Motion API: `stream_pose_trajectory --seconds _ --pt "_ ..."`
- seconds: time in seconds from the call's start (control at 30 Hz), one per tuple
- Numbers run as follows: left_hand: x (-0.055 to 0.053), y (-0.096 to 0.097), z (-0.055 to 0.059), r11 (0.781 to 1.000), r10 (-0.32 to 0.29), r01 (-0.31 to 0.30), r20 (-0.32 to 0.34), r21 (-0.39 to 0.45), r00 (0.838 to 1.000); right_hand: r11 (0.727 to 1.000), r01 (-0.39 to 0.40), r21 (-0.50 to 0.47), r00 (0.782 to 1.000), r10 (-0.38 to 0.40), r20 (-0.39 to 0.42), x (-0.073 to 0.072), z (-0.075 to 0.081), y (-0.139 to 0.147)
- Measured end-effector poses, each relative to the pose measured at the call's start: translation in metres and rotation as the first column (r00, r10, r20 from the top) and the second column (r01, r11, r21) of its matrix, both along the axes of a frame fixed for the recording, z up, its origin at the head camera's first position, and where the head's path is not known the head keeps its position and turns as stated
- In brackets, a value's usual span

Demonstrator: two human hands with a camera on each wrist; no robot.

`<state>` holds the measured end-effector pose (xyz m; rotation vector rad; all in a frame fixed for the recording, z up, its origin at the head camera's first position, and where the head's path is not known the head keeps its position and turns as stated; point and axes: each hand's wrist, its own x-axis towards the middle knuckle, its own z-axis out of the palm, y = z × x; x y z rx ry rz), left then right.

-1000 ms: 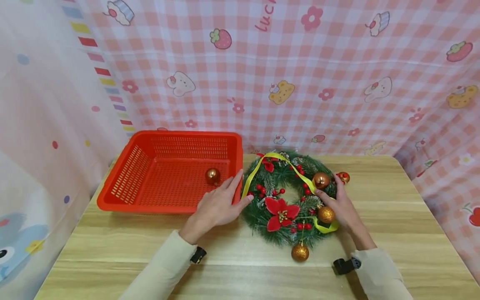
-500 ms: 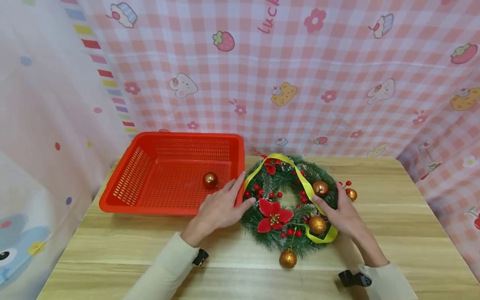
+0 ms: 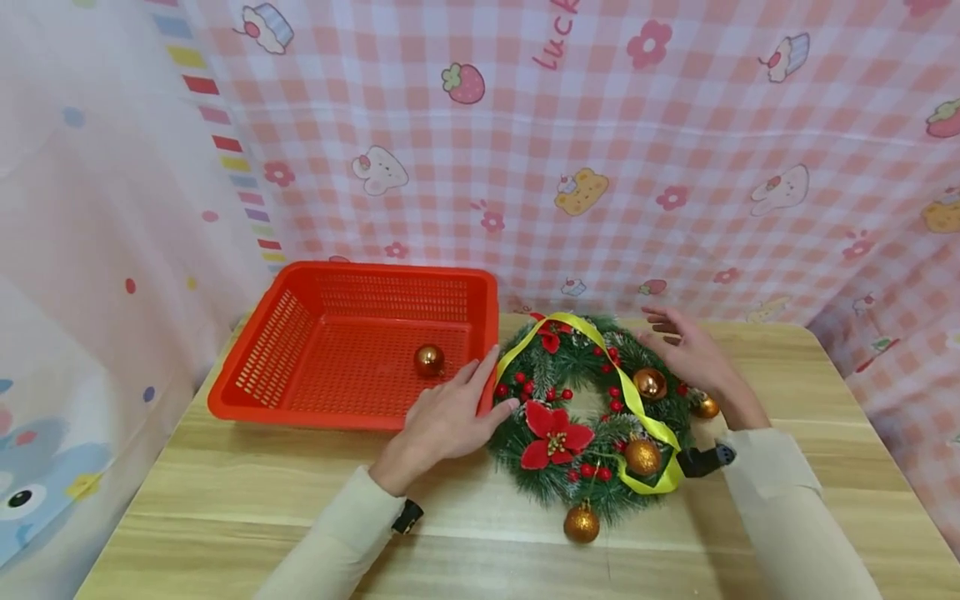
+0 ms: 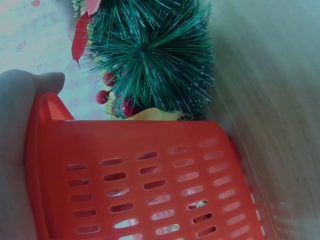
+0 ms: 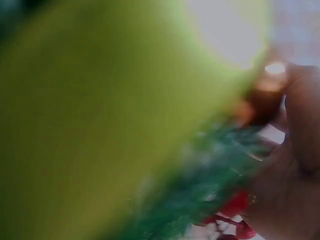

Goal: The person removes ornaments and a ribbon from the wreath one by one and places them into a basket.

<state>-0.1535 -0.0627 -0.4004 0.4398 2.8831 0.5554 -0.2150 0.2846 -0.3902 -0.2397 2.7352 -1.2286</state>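
A green Christmas wreath [image 3: 517, 450] lies flat, dressed with red poinsettias [image 3: 557, 435], red berries and a yellow ribbon [image 3: 637, 408] looped across it. Copper and gold baubles [image 3: 649, 384] sit on its right side, and a glittery gold bauble [image 3: 581, 523] hangs off its front edge. My right hand [image 3: 697, 358] hovers at the wreath's far right edge, fingers loosely bent, holding nothing. Close to the right wrist camera the ribbon [image 5: 100, 120] blurs most of the view. My left hand [image 3: 453, 417] rests on the right rim of the red basket [image 4: 140, 135], fingers extended, thumb toward the wreath.
Inside the perforated basket [image 3: 300, 414] sits one shiny copper bauble [image 3: 429, 360]. Basket and wreath stand side by side on a wood-grain table [image 3: 480, 542]. A pink checked cloth [image 3: 525, 150] hangs behind the table.
My right hand has let go of the wreath's right side and moved up to its far right edge. The wreath first turned slightly clockwise. My left hand stays on the basket rim.
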Motion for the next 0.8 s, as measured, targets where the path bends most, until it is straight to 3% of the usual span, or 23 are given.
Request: stream_pose_trajectory --seconds 0.13,0.33,0.5,0.8 --pt "0.001 0.002 0.002 1.0 -0.008 0.008 -0.004 -0.007 1.0 0.995 -0.1 0.03 0.992 0.097 0.082 -0.017 -0.015 0.0" --pt "0.001 0.003 0.002 1.0 -0.008 0.008 -0.017 -0.009 1.0 0.981 -0.145 0.125 0.98 0.124 0.158 -0.02 -0.024 0.006" --pt "0.001 0.001 0.002 1.0 -0.009 0.008 -0.018 -0.014 1.0 0.981 -0.149 0.123 0.977 0.127 0.172 -0.018 -0.026 0.007" --pt "0.001 0.0 0.0 1.0 0.004 -0.004 -0.006 0.0 1.0 0.991 -0.081 0.103 0.984 0.063 0.166 -0.011 -0.033 0.014"
